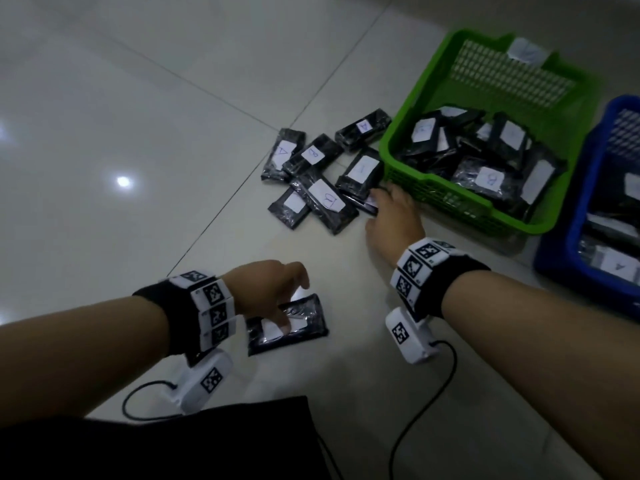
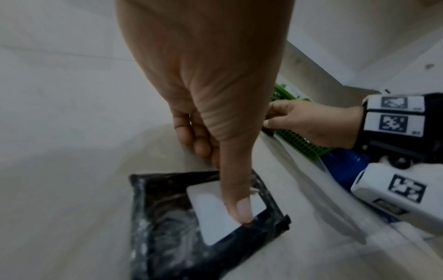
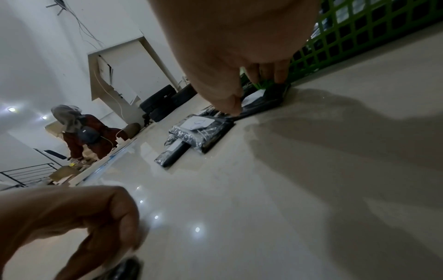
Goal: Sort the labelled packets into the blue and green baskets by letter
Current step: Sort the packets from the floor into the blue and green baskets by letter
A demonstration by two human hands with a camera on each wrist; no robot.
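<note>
Head view: the left hand (image 1: 273, 289) pinches a lone black packet (image 1: 294, 327) lying on the near floor (image 1: 138, 133), thumb pressed on its white label (image 2: 215, 212). The right hand (image 1: 391, 220) grips a packet at the pile (image 1: 318, 174) edge, just beside the green basket (image 1: 450, 202). A blue basket (image 1: 571, 237) sits right. Bare tiles stretch left.

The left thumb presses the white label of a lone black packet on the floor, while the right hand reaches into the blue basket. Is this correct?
Not quite. The right hand is at the floor pile beside the green basket, as the head view shows. The rest holds: the left thumb presses the lone packet's label.
</note>
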